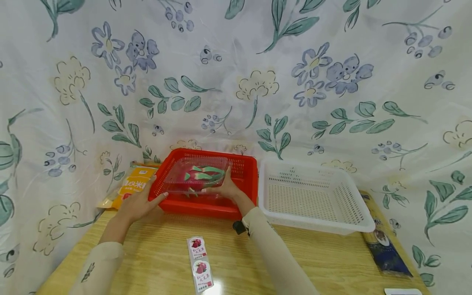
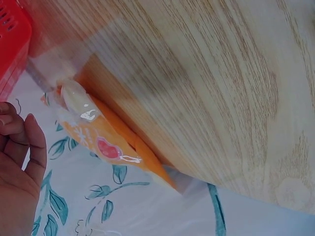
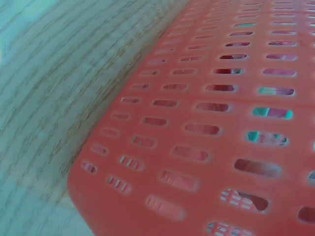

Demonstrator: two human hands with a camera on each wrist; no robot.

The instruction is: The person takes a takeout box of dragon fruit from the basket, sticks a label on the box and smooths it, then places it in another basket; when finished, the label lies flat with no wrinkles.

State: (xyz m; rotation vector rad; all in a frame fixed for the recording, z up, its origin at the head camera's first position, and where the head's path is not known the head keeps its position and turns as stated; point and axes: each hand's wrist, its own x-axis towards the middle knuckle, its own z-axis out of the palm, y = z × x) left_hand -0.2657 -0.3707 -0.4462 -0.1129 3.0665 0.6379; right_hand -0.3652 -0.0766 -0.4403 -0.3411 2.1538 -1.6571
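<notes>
We see both hands at the red basket (image 1: 206, 211), which stands on the wooden table (image 1: 166, 254) against a floral sheet (image 1: 221, 41). A clear plastic container (image 1: 176, 174) sits tilted within the basket's rim, and through it we see pink dragon fruit (image 1: 200, 175) with green tips; whether the fruit lies inside the container or beneath it, we cannot tell. The right hand (image 1: 231, 189) holds the container at its right front corner, thumb stretched along the front edge and well parted from the fingers, which point up the right side. The left hand (image 1: 137, 203) is at the basket's left end, its thumb reaching to the container's front left corner; in the left wrist view its fingers are bent and the thumb stands apart from them, but we cannot tell whether they pinch anything. In the right wrist view, pink and green show through the basket's slots. Just left of the basket, an orange packet (image 1: 137, 180) leans near the sheet. A white basket (image 1: 313, 224) stands just beside the red one on the right, with a dark blue packet (image 1: 389, 256) beyond it. Nearer us lies a strip of two fruit stickers (image 1: 200, 266).
</notes>
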